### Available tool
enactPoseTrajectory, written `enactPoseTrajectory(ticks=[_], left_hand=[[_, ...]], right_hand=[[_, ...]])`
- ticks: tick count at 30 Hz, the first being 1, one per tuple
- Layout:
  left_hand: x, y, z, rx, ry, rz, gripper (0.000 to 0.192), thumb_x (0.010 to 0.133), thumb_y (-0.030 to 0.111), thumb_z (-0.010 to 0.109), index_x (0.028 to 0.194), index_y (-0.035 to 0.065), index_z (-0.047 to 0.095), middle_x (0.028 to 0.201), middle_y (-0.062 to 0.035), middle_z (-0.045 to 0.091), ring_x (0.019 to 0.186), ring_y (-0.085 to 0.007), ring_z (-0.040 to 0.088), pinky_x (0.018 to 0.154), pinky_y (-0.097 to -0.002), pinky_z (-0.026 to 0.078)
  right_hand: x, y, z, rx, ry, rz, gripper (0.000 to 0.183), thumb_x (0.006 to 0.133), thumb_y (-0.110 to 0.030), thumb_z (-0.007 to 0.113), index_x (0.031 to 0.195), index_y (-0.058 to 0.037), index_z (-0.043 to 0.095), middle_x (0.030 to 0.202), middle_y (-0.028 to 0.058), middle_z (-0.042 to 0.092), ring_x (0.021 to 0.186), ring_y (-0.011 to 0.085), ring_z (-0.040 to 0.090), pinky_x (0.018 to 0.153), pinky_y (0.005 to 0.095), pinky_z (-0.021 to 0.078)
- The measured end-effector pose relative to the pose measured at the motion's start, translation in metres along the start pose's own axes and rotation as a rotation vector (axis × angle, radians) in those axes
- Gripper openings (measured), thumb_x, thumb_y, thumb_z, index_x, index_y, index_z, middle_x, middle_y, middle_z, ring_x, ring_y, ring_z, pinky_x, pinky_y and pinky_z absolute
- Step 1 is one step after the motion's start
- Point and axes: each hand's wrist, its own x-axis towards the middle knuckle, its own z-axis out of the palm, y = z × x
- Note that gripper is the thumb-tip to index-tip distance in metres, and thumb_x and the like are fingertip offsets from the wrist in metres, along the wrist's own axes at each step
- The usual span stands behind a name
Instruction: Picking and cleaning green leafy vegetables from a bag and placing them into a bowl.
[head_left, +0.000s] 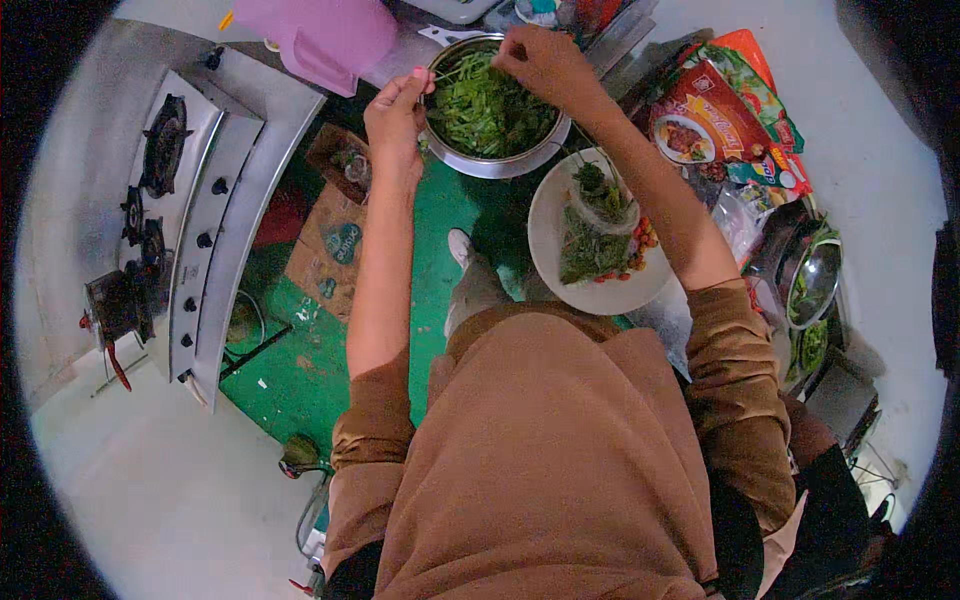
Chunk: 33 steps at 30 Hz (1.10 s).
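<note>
A round metal bowl (480, 166) full of cut green vegetable pieces (487, 112) stands in front of me. At its left rim, my left hand (396, 109) pinches a thin green stem (450, 73) between thumb and fingers, its end pointing over the bowl. My right hand (547, 66) hovers above the bowl's right side with fingers curled together; whether anything is between the fingertips is too small to tell. Below my right forearm lies a large white plate (547, 259) with leafy greens (592, 251), a clear plastic container (609, 217) and small red and orange tomatoes or chillies (643, 238).
To the left is a steel gas stove (202, 172) with a small pot (112, 304). A pink plastic jug (322, 37) stands behind the bowl. Food packets (712, 112) and a glass lid (814, 281) lie right. Below, a cardboard box (322, 247) rests on the green floor (431, 202).
</note>
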Motion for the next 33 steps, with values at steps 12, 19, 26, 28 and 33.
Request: enactPoseTrajectory(ticks=[12, 19, 26, 28, 33], left_hand=[[-0.010, 0.005, 0.004, -0.133, 0.077, -0.042, 0.017, 0.082, 0.021, 0.064, 0.086, 0.0046, 0.064, 0.076, 0.0024, 0.061, 0.047, -0.0021, 0.035, 0.044, -0.0163, 0.025], [-0.011, -0.001, 0.010, -0.123, -0.019, -0.048, 0.020, 0.083, 0.023, 0.064, 0.090, 0.0040, 0.063, 0.078, 0.0024, 0.060, 0.050, -0.0023, 0.038, 0.044, -0.0161, 0.026], [-0.021, 0.009, 0.002, -0.110, 0.045, -0.068, 0.021, 0.084, 0.023, 0.062, 0.092, 0.0038, 0.063, 0.078, 0.0018, 0.059, 0.051, -0.0030, 0.038, 0.044, -0.0162, 0.027], [-0.020, 0.004, -0.013, -0.145, 0.044, -0.087, 0.022, 0.085, 0.024, 0.062, 0.094, 0.0039, 0.062, 0.080, 0.0015, 0.059, 0.051, -0.0033, 0.037, 0.043, -0.0160, 0.026], [-0.029, -0.007, -0.032, -0.212, 0.080, -0.120, 0.024, 0.085, 0.026, 0.061, 0.095, 0.0043, 0.060, 0.084, 0.0011, 0.058, 0.050, -0.0034, 0.036, 0.041, -0.0185, 0.025]], right_hand=[[-0.019, -0.028, -0.041, 0.072, -0.088, 0.050, 0.020, 0.083, -0.026, 0.058, 0.089, -0.0076, 0.063, 0.082, 0.0093, 0.063, 0.073, 0.0231, 0.061, 0.067, 0.0329, 0.0470], [-0.027, 0.002, -0.032, 0.149, -0.041, 0.030, 0.020, 0.083, -0.022, 0.059, 0.096, -0.0072, 0.064, 0.085, 0.0081, 0.064, 0.079, 0.0200, 0.062, 0.073, 0.0310, 0.0469], [-0.039, 0.009, -0.091, 0.096, -0.266, 0.009, 0.019, 0.083, -0.020, 0.059, 0.096, -0.0060, 0.063, 0.084, 0.0096, 0.064, 0.079, 0.0203, 0.062, 0.072, 0.0317, 0.0472], [-0.065, -0.005, -0.118, -0.035, -0.436, 0.202, 0.018, 0.081, -0.019, 0.058, 0.092, -0.0055, 0.063, 0.084, 0.0130, 0.064, 0.078, 0.0253, 0.062, 0.071, 0.0345, 0.0477], [-0.155, 0.026, -0.124, -0.291, -0.580, 0.342, 0.018, 0.078, -0.019, 0.058, 0.088, -0.0067, 0.065, 0.086, 0.0159, 0.062, 0.080, 0.0343, 0.060, 0.069, 0.0409, 0.0478]])
